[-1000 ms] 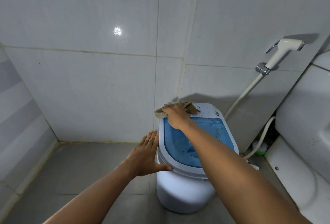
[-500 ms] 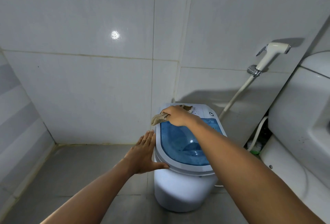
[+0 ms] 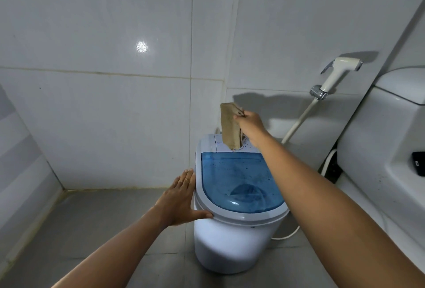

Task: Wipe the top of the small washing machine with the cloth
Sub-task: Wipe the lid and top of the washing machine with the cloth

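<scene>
Standing on the grey floor in the tiled corner: small washing machine (image 3: 232, 237), white plastic tub, blue translucent lid (image 3: 241, 179), white control panel behind it. Judged light and liable to slide; brace at the rim. Left hand (image 3: 179, 202), fingers straight, presses flat against the machine's left side, thumb under the rim. Cloth (image 3: 230, 126), tan, limp and light, hangs above the control panel, lower end about at the panel. Right hand (image 3: 249, 124) pinches its upper corner; better bunched under the palm for wiping.
</scene>
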